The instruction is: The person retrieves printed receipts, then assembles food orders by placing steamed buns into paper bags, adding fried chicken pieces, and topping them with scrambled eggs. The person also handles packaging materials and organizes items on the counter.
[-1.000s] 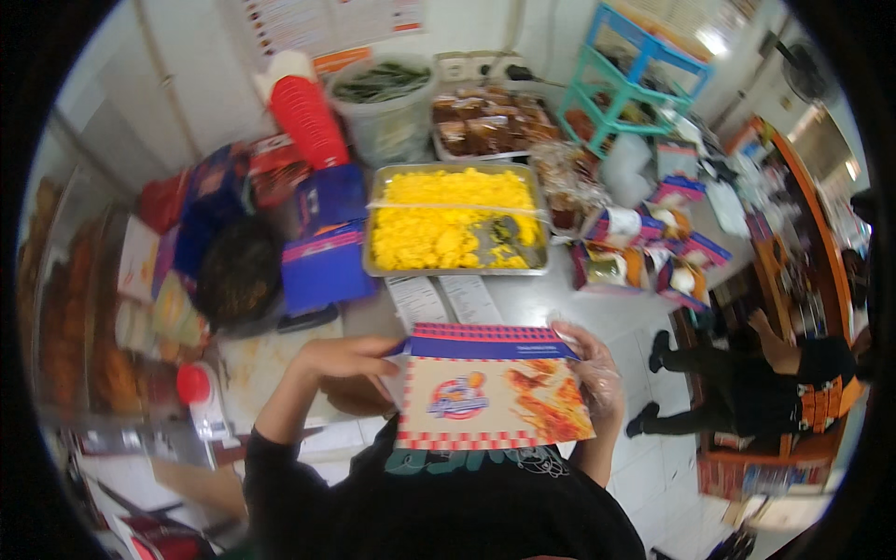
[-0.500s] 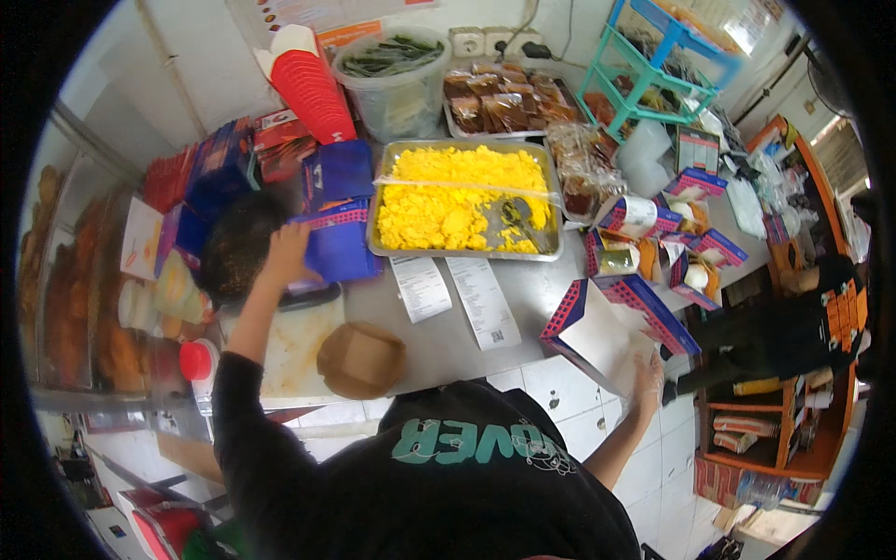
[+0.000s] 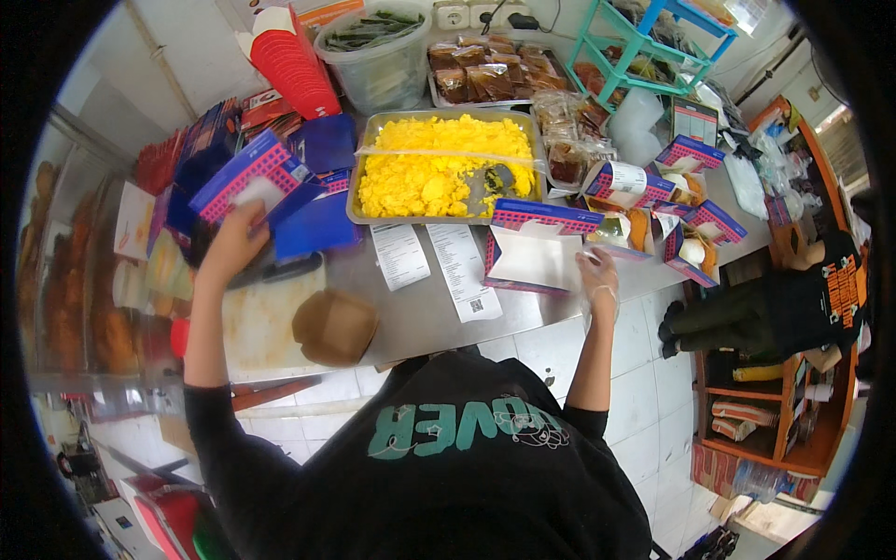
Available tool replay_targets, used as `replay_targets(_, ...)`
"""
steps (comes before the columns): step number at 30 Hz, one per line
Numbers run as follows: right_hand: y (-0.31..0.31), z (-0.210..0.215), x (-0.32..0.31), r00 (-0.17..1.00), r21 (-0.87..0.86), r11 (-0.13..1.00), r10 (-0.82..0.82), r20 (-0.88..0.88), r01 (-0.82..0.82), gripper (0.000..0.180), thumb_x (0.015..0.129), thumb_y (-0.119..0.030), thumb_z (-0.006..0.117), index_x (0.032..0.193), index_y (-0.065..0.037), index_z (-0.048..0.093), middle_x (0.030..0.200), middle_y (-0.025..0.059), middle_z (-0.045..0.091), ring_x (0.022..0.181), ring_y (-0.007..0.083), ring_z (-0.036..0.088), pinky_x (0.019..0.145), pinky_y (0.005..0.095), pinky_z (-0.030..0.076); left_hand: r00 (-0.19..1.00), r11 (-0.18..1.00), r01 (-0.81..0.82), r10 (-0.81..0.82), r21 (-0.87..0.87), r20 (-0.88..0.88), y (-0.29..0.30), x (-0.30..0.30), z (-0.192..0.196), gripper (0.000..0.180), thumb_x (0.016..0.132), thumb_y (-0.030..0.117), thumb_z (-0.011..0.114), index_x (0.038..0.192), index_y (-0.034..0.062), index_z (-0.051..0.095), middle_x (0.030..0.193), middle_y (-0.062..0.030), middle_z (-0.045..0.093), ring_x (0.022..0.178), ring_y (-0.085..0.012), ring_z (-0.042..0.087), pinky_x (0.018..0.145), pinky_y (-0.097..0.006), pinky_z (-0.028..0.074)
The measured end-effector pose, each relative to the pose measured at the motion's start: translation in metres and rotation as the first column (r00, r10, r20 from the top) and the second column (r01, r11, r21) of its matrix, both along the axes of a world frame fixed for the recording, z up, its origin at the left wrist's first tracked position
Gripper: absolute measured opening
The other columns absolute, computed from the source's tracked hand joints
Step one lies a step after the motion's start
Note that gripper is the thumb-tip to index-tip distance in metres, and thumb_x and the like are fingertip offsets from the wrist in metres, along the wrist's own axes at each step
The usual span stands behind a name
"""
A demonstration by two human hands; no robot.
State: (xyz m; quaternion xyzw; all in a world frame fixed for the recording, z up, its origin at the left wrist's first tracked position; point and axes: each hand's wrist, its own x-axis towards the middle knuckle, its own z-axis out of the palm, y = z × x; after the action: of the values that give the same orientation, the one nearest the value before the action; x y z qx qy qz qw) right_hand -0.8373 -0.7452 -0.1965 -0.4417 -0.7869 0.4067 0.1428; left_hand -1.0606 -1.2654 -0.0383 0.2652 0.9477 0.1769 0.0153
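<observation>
My hands are well apart. Toward nine o'clock, my left hand (image 3: 235,245) is closed on the lower edge of a tilted blue-and-pink carton (image 3: 247,175), itself at ten. At three, my gloved right hand (image 3: 599,278) pinches the right edge of an open carton (image 3: 541,261) with a white inside. A tray of yellow food (image 3: 448,168) sits at twelve, a brown box (image 3: 334,327) at eight.
</observation>
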Motion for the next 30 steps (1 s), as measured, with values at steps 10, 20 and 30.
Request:
replay_targets(10,-0.123,0.079,0.046,0.609,-0.317,0.551,0.494,-0.621,-0.772,0.081,0.085,-0.028,0.075,0.149,-0.007,0.03,0.137,0.0201,0.05,0.121,0.0288,0.055,0.097,0.038,0.048,0.741,0.784,0.516,-0.61,-0.343,-0.28,0.159,0.191,0.014,0.018,0.077,0.019,0.065,0.092,0.0093,0.059,0.095,-0.0079,0.057,0.096,-0.0236,0.058,0.082,-0.034,0.045)
replay_targets(20,-0.071,0.003,0.076,0.93,-0.922,0.142,0.142,-0.34,-0.359,0.053,0.092,-0.011,0.06,0.142,-0.003,0.044,0.133,0.0149,0.056,0.119,0.023,0.058,0.104,0.034,0.047,0.401,0.583,0.767,-0.761,-0.267,-0.51,0.19,0.235,-0.066,0.011,0.083,0.024,0.063,0.089,0.0148,0.06,0.094,0.0002,0.059,0.087,-0.0142,0.055,0.077,-0.028,0.043)
replay_targets(30,-0.057,0.081,0.103,0.644,-0.431,0.487,0.658,-0.389,-0.759,0.061,0.084,0.006,0.064,0.139,-0.013,0.045,0.136,0.0175,0.053,0.133,0.0244,0.045,0.105,0.0374,0.044,0.933,0.729,-0.266,0.029,0.631,0.36,0.197,0.264,-0.18,0.044,0.076,0.027,0.078,0.104,0.0002,0.058,0.104,-0.019,0.059,0.098,-0.032,0.059,0.083,-0.042,0.048)
